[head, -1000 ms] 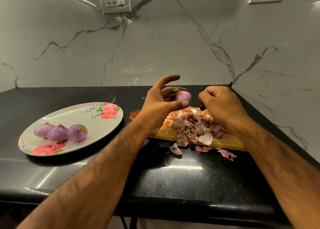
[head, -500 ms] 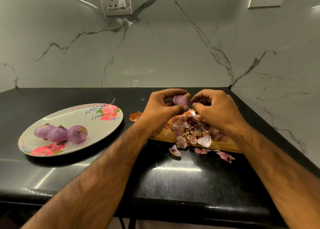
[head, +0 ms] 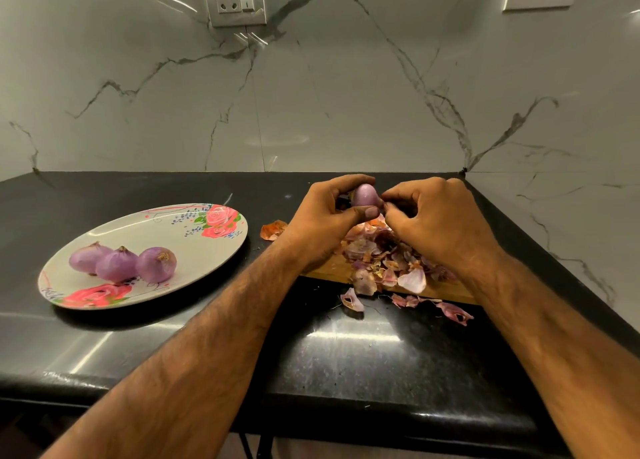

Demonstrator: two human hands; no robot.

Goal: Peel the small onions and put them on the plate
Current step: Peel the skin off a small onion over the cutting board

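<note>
A small purple onion (head: 364, 194) sits between the thumb and fingers of my left hand (head: 322, 219), held above the wooden cutting board (head: 332, 270). My right hand (head: 440, 221) is curled right beside it, its fingertips pinching at the onion's right side. Three peeled purple onions (head: 123, 263) lie together on the white plate with pink roses (head: 194, 247) at the left. A heap of onion peels (head: 384, 257) covers the board under my hands.
Loose peels (head: 453, 312) lie on the black counter in front of the board, and one orange peel (head: 273, 230) lies to its left. Marble walls close the counter at the back and right. The counter's front edge (head: 311, 410) runs below my forearms.
My hands were apart, the left index finger raised. The right hand has come in to the onion and now pinches at its side; the left fingers have closed round it.
</note>
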